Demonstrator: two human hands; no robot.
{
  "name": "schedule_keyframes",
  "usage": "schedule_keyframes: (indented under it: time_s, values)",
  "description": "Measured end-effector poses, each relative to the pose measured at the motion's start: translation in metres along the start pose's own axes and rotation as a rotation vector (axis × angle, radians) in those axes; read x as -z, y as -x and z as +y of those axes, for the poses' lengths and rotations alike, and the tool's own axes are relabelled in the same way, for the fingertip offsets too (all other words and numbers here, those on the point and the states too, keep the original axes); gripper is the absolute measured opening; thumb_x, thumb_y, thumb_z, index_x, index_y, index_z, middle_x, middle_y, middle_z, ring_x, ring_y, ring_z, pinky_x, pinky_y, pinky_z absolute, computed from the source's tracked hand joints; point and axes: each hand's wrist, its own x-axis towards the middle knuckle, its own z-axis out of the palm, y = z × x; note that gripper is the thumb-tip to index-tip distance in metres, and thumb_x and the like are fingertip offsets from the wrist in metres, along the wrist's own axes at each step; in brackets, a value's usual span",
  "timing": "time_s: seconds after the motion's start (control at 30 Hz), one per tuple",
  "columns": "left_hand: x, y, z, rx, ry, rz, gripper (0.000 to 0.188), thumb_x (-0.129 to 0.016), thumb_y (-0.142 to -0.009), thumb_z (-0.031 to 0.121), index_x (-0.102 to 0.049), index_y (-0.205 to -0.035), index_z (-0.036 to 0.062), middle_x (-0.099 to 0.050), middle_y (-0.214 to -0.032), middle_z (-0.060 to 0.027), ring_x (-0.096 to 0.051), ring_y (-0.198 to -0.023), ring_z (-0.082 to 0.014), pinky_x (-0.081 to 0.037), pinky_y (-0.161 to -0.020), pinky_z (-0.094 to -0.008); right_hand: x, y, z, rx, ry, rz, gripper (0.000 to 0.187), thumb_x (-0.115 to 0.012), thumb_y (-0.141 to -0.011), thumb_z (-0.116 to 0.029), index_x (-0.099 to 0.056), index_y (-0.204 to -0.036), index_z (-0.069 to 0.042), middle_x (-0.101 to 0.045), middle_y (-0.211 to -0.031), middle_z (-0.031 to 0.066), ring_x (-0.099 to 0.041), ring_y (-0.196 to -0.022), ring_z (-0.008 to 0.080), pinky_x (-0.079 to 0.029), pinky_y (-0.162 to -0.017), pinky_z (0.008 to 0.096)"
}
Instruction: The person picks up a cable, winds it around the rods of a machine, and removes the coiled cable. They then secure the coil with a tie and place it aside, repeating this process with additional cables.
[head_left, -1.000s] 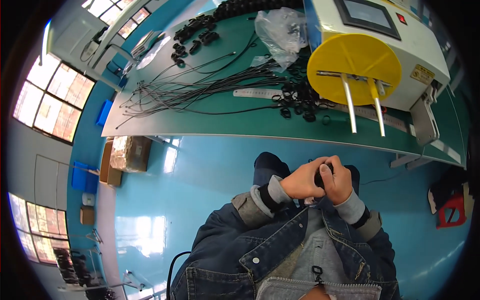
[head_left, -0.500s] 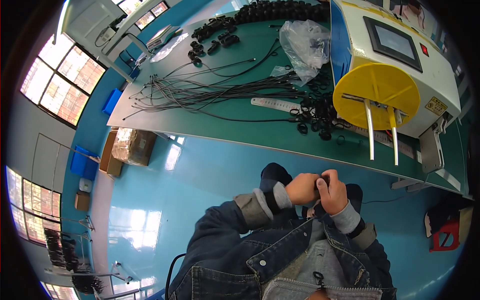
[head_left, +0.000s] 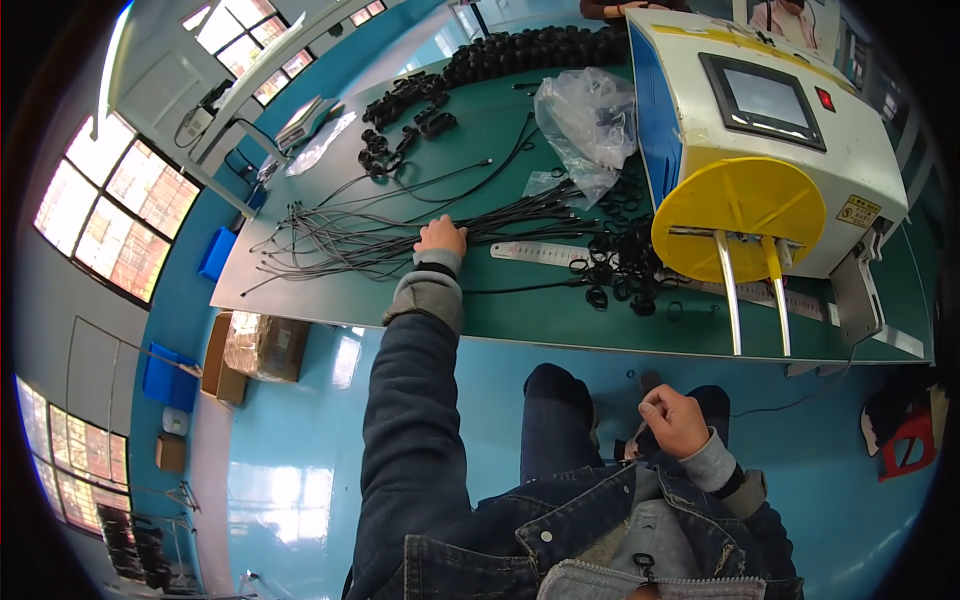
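Observation:
My left hand (head_left: 441, 238) is stretched out over the green table, its fingers curled down onto a loose bundle of thin black cables (head_left: 350, 232). How many strands lie under the fingers is hidden. My right hand (head_left: 676, 421) is near my lap, below the table edge, with thumb and fingers drawn together. Whatever it may hold is too small to make out. Right of the cables lies a heap of small black rings or loops (head_left: 625, 262), beside a steel ruler (head_left: 535, 253).
A white machine (head_left: 770, 90) with a screen, a yellow disc (head_left: 735, 215) and two protruding rods stands at the right. A clear plastic bag (head_left: 590, 120) lies left of it. Coiled black cables (head_left: 530, 50) line the back. Cardboard boxes (head_left: 265, 345) sit on the floor at left.
My hands were together above my lap. My left hand has moved away, forward and left, onto the cables; my right hand has stayed near my lap, slightly lower.

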Motion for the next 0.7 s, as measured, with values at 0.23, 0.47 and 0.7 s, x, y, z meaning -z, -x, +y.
schedule_keyframes:
  time_s: [0.23,0.47,0.7]
  values:
    - [0.003,-0.012,0.005,0.002,-0.030,0.052,0.027,-0.060,-0.079,0.025,-0.057,-0.101,0.0102,-0.056,-0.112,-0.0101,-0.051,-0.106,-0.0349,-0.045,-0.083,-0.0445,0.001,0.001,0.002,-0.016,0.012,0.004,0.014,-0.060,-0.080,-0.013,-0.056,-0.079,0.000,-0.055,-0.055,0.0098,-0.054,-0.047,0.0168,-0.040,-0.045,0.0278]
    - [0.019,-0.033,-0.007,-0.156,-0.054,0.003,0.020,-0.060,-0.079,0.024,-0.061,-0.089,0.0075,-0.056,-0.108,-0.0133,-0.051,-0.104,-0.0371,-0.045,-0.085,-0.0417,0.007,0.010,0.000,-0.044,0.056,-0.003,0.014,-0.059,-0.080,-0.013,-0.056,-0.079,0.001,-0.056,-0.059,0.0100,-0.054,-0.051,0.0151,-0.041,-0.047,0.0271]
    - [-0.004,0.008,0.005,-0.116,-0.078,0.033,0.033,-0.061,-0.079,0.035,-0.062,-0.097,0.0077,-0.054,-0.112,-0.0124,-0.052,-0.104,-0.0341,-0.043,-0.086,-0.0436,0.010,0.019,-0.003,-0.015,0.013,0.057,0.014,-0.059,-0.080,-0.013,-0.056,-0.078,0.001,-0.056,-0.058,0.0105,-0.057,-0.050,0.0173,-0.042,-0.047,0.0287]
